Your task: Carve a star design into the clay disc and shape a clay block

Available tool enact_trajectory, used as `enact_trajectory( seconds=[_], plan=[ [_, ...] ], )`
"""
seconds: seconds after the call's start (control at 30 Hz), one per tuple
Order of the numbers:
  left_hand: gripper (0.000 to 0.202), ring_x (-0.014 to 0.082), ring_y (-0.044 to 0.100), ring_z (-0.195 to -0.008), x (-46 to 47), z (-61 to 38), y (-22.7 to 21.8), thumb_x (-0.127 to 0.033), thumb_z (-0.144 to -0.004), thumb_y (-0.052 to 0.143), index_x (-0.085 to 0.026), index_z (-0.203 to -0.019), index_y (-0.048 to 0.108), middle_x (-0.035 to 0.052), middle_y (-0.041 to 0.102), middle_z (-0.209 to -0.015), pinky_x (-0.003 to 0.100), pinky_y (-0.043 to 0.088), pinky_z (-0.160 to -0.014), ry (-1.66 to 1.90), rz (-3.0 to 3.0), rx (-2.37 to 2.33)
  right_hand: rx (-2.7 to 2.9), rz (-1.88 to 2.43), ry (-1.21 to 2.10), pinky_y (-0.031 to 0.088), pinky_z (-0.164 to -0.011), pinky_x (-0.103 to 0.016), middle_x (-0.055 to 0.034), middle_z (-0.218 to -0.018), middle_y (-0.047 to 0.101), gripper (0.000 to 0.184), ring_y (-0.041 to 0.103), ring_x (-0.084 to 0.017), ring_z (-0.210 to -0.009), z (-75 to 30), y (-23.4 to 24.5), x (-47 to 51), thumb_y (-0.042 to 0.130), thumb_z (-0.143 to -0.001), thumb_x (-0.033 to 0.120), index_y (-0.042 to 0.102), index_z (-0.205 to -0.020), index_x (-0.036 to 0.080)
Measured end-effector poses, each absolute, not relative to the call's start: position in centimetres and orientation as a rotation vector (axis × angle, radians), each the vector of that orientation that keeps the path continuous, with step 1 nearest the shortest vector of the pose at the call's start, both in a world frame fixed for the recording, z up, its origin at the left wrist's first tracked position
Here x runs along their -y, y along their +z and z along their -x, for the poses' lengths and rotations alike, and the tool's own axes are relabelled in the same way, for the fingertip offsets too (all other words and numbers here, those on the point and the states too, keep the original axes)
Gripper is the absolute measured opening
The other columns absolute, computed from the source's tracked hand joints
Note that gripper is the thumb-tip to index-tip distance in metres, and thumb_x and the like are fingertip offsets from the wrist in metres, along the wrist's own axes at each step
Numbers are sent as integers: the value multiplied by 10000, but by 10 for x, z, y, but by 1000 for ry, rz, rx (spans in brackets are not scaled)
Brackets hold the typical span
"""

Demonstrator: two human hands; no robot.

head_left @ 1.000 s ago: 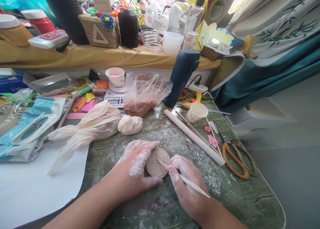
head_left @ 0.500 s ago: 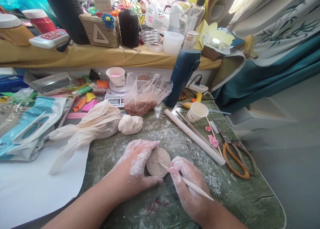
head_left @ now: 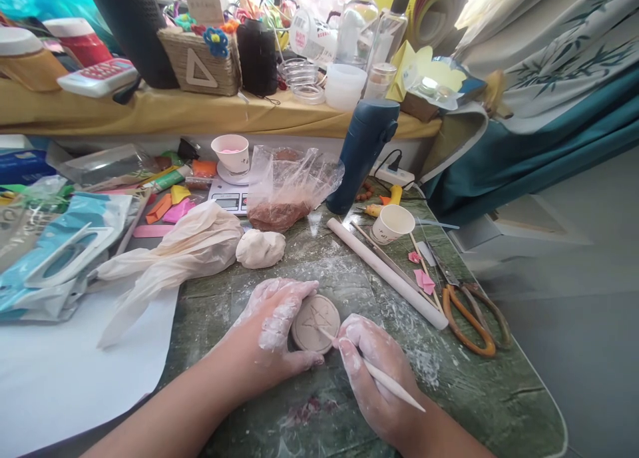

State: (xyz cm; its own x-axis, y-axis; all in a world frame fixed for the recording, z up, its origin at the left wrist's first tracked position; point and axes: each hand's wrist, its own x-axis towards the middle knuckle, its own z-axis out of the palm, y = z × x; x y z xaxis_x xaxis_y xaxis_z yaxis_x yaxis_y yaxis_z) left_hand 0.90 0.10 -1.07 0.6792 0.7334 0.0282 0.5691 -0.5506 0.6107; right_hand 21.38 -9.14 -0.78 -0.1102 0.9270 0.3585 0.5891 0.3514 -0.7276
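Observation:
A round, pale grey clay disc [head_left: 324,311] lies on the dark green tabletop with a star outline scored into its top. Curled around its left side is my left hand [head_left: 272,325], fingers along the far edge and thumb at the near edge. White powder coats both hands. In my right hand [head_left: 372,355] a slim, pale, pointed clay-modelling tool [head_left: 394,383] is gripped like a pen, its tip at the star's lines. A lump of white clay [head_left: 260,248] sits beyond my left hand.
A white rolling rod [head_left: 387,273], a paper cup [head_left: 393,224] and scissors [head_left: 469,318] lie to the right. Behind are bagged brown clay [head_left: 279,213], a kitchen scale [head_left: 227,202] and a dark blue flask [head_left: 362,155]. Crumpled plastic [head_left: 190,241] and white paper [head_left: 90,371] occupy the left.
The tool's tip has shifted very slightly on the disc. Both hands keep nearly the same place and grip.

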Motion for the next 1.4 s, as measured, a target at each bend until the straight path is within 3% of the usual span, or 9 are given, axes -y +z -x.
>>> enact_trajectory(
  seconds=[0.6, 1.4],
  plan=[
    [906, 380, 553, -1355, -1, -8, -13, -471, -728, 902, -301, -1508, 475, 106, 646, -1442, 598, 393, -1174, 391, -2324, -992, 1828, 1295, 556, 422, -675, -332, -10, -783, 542, 170, 529, -189, -706, -216, -16, 97, 415, -1003, 117, 438, -895, 247],
    [910, 380, 537, -1374, 0, -9, -7, -404, -721, 908, -297, -1516, 479, 102, 635, -1454, 608, 388, -1188, 361, -2289, -1005, 1886, 1272, 524, 393, -633, -318, 25, -725, 451, 214, 478, -168, -656, -217, -10, 100, 420, -973, 92, 357, -854, 258]
  ],
)
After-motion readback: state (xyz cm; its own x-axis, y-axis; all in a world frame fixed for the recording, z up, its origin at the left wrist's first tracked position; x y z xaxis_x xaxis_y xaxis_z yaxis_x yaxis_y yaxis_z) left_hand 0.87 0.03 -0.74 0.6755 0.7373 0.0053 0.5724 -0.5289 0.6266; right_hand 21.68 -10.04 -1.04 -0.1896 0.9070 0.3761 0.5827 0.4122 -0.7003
